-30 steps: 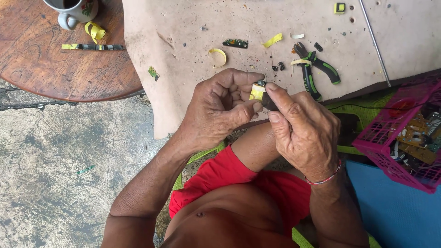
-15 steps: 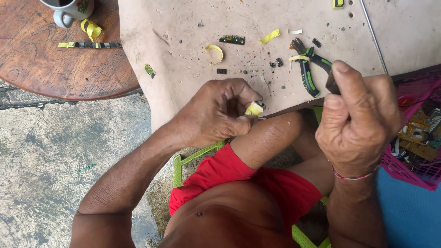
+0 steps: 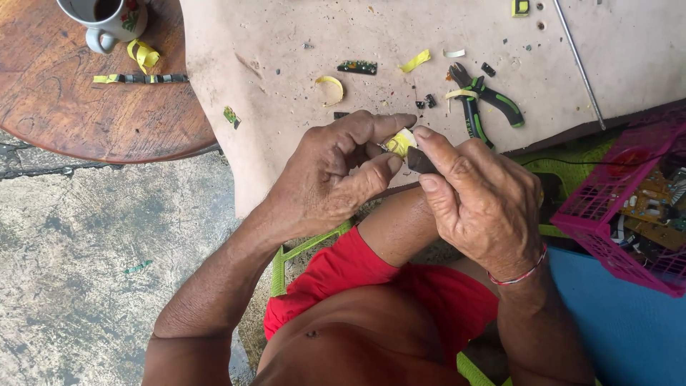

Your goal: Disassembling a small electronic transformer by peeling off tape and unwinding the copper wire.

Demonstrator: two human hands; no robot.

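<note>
Two hands meet over the lap, just at the edge of the beige work surface [image 3: 286, 107]. The left hand [image 3: 336, 179] pinches a small yellow-wrapped part [image 3: 399, 142] between thumb and forefinger; the right hand [image 3: 479, 200] grasps a small dark piece [image 3: 420, 163] touching it. Both grips use fingertips only, so I judge the part may slip and fall between the knees, or the yellow tape may tear. Fingers hide most of the part, and what the dark piece is I cannot tell. The pink basket [image 3: 607, 207] is cut off at right.
</note>
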